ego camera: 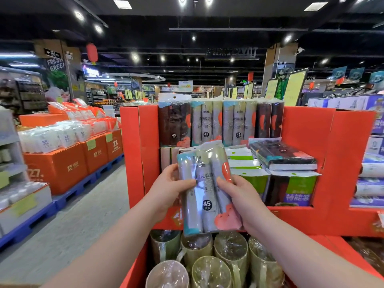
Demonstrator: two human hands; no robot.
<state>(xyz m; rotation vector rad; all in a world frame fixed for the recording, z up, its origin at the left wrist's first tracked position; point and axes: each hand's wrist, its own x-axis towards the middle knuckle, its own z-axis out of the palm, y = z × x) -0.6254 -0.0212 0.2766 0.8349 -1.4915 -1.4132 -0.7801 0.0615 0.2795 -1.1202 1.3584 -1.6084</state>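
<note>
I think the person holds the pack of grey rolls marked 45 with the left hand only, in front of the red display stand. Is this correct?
Not quite. The head view shows both hands on the pack of grey rolls: the left hand grips its left edge, the right hand its right side. The 45 mark and the red display stand are right.

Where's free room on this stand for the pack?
The grey pack might fit only above the flat dark pack, beside the red wall. The upright row is packed tight, and the wrapped cups below are crowded. Aisle floor left is bare.
</note>
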